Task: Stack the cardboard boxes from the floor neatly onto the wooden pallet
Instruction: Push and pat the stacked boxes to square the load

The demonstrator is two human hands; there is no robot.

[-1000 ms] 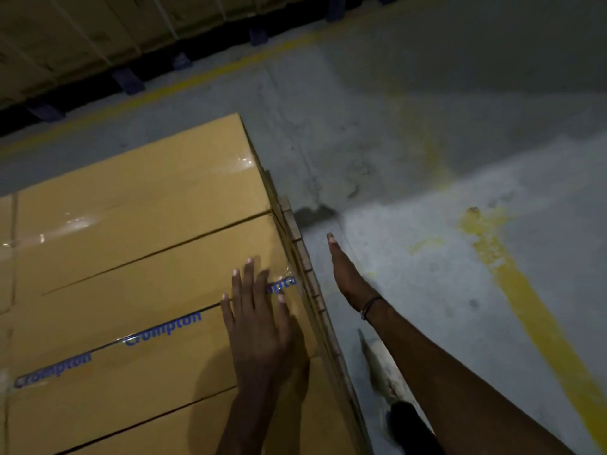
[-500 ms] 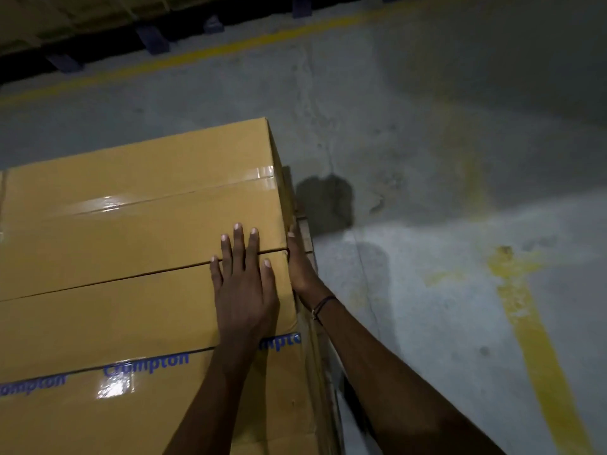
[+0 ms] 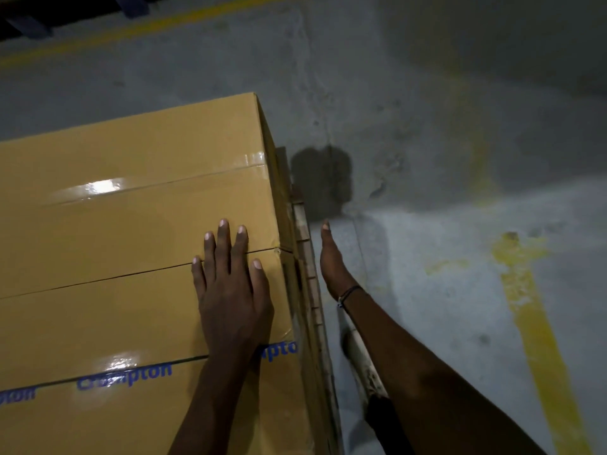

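Head view: left hand (image 3: 230, 290) flat on the top boxes (image 3: 131, 224), right hand (image 3: 331, 257) straight-fingered beside the stack on the pallet (image 3: 305, 257) — neither gripping. Best tap that side until edges line up.

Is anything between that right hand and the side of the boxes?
Nothing visible. The right hand hangs open beside the cardboard boxes, with only a bare gap above the wooden pallet edge. The left hand lies flat on top.
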